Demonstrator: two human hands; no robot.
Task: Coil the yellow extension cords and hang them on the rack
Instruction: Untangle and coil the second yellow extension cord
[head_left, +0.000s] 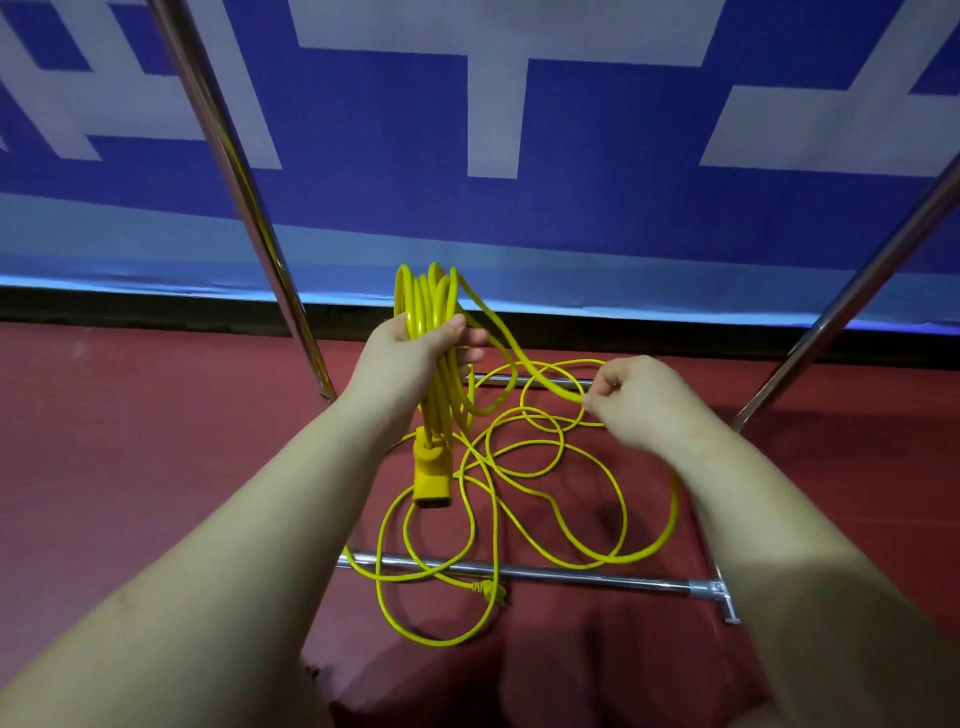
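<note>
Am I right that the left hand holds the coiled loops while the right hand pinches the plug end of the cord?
Not quite: in the head view the right hand pinches a plain stretch of cord; the plug lies on the floor. The left hand does hold the loops.

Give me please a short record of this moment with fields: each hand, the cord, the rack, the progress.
left hand: grips a bundle of finished loops, socket end hanging below
right hand: pinches the running strand
yellow cord: mostly loose on the red floor, draped over the low rack bar
plug: lying by that bar
progress: partly coiled, not yet hung
</note>
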